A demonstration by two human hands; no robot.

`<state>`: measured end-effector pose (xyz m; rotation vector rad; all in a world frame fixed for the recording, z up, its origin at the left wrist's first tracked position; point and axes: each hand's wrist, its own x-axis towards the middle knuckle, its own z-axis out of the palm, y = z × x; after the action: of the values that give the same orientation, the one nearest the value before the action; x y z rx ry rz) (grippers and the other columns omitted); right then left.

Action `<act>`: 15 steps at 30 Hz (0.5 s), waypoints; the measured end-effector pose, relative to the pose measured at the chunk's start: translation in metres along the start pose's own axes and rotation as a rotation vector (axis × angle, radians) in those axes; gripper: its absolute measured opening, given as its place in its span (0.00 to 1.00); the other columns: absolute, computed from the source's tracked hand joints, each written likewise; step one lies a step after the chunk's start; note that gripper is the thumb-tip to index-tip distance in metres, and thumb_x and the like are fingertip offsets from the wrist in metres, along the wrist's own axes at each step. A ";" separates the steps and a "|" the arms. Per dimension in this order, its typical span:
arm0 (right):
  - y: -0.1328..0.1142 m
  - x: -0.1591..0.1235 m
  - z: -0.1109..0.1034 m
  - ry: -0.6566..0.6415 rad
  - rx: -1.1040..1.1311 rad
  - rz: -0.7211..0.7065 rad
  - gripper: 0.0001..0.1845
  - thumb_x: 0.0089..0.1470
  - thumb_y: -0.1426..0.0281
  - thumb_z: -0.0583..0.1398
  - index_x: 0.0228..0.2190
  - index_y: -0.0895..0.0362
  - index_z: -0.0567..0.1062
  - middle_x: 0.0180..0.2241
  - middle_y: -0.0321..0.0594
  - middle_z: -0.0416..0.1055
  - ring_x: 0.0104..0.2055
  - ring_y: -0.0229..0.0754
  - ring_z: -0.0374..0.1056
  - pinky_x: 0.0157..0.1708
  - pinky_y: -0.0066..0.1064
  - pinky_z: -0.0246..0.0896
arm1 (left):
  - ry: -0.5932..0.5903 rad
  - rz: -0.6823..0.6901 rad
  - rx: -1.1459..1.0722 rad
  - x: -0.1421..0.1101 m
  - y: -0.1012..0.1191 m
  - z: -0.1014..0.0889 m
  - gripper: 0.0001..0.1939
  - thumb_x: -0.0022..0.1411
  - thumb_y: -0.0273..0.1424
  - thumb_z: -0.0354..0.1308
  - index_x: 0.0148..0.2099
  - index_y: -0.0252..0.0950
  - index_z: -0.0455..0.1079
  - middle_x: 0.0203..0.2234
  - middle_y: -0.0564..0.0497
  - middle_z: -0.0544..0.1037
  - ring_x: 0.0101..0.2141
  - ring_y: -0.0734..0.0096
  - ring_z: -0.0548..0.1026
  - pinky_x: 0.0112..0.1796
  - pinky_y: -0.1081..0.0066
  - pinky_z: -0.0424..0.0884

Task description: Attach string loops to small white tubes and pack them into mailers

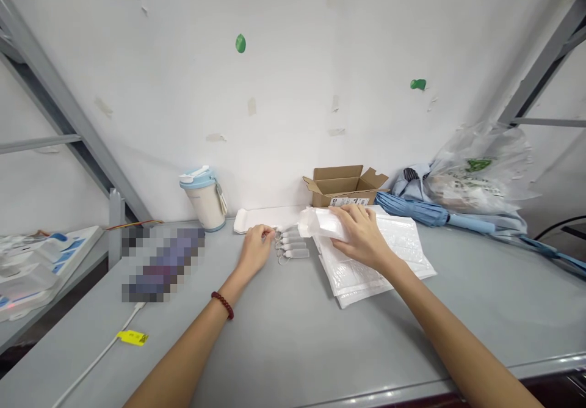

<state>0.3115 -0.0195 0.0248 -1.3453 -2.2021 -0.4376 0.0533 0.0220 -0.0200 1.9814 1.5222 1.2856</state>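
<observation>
My left hand [256, 248] is closed in a pinch at the ring end of a row of small grey keychain-like pieces [296, 245] with thin loops. What its fingertips grip, if anything, is too small to make out. My right hand [361, 234] is wrapped round a slim white box [319, 222], its open end turned left toward the grey pieces. Under that hand lie white padded mailers [366, 280], partly covered by the box and hand. Another flat white box [263, 216] lies behind the left hand, along the wall.
An open brown carton [341, 185] stands at the back. Right of it are a folded blue umbrella [412, 208] and a clear plastic bag [478, 173]. To the left stand a cream tumbler with blue lid [204, 200], a blurred-out object [165, 265], a white cable [98, 359] and a power strip [55, 270].
</observation>
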 end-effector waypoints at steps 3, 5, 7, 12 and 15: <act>0.000 0.000 0.000 -0.003 -0.003 0.015 0.29 0.46 0.67 0.58 0.51 0.57 0.61 0.45 0.50 0.62 0.48 0.53 0.57 0.46 0.44 0.48 | 0.057 -0.005 -0.027 0.003 0.012 -0.016 0.09 0.58 0.33 0.49 0.33 0.36 0.69 0.31 0.48 0.75 0.34 0.65 0.70 0.34 0.68 0.62; -0.001 0.000 0.000 -0.008 0.009 0.011 0.28 0.46 0.68 0.58 0.50 0.57 0.61 0.44 0.49 0.63 0.47 0.52 0.57 0.45 0.43 0.49 | 0.029 0.083 -0.014 0.003 0.023 -0.025 0.08 0.58 0.33 0.51 0.33 0.37 0.69 0.32 0.49 0.75 0.36 0.65 0.69 0.35 0.69 0.62; -0.002 0.000 -0.001 -0.009 0.027 -0.004 0.27 0.46 0.69 0.58 0.50 0.58 0.62 0.43 0.49 0.63 0.46 0.52 0.57 0.45 0.42 0.50 | -0.046 0.208 0.030 0.000 0.034 -0.029 0.06 0.58 0.31 0.52 0.32 0.38 0.70 0.30 0.50 0.75 0.37 0.65 0.67 0.37 0.69 0.62; -0.013 -0.002 0.001 -0.001 0.048 -0.073 0.25 0.45 0.71 0.59 0.47 0.60 0.64 0.41 0.49 0.63 0.44 0.51 0.57 0.42 0.40 0.52 | -0.072 0.258 -0.011 -0.017 0.056 -0.013 0.06 0.57 0.27 0.53 0.30 0.38 0.70 0.28 0.51 0.75 0.36 0.66 0.67 0.36 0.68 0.63; -0.022 -0.002 0.004 -0.009 0.038 -0.136 0.25 0.44 0.71 0.59 0.46 0.61 0.65 0.39 0.48 0.64 0.42 0.50 0.58 0.40 0.40 0.52 | -0.059 0.197 -0.092 -0.026 0.064 -0.004 0.06 0.57 0.27 0.54 0.30 0.38 0.71 0.28 0.51 0.76 0.35 0.67 0.67 0.35 0.69 0.63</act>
<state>0.2922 -0.0289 0.0205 -1.1847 -2.3060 -0.4381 0.0879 -0.0261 0.0158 2.1320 1.2441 1.3327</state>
